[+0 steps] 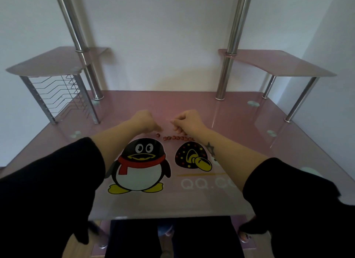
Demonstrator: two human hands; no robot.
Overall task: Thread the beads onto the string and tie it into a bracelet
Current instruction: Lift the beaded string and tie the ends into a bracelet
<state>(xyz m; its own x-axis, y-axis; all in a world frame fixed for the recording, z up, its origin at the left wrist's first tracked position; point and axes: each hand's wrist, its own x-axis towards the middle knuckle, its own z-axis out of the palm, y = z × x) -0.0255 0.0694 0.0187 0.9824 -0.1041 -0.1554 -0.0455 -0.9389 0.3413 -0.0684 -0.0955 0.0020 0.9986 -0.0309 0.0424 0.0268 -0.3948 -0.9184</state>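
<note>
I'm watching the fingers (158,128) of my left hand (146,121) curling down toward a lone bead (158,135) at their six o'clock; whether they're gripping it, I cannot tell. My right hand (189,121) is pinching the string (170,120) end. The bead row (178,138) is lying at four o'clock, running three-to-nine, nearer the right hand.

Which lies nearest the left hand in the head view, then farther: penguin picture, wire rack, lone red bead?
1. The lone red bead, just below the left hand.
2. The penguin picture, toward the person.
3. The wire rack, far left.
</note>
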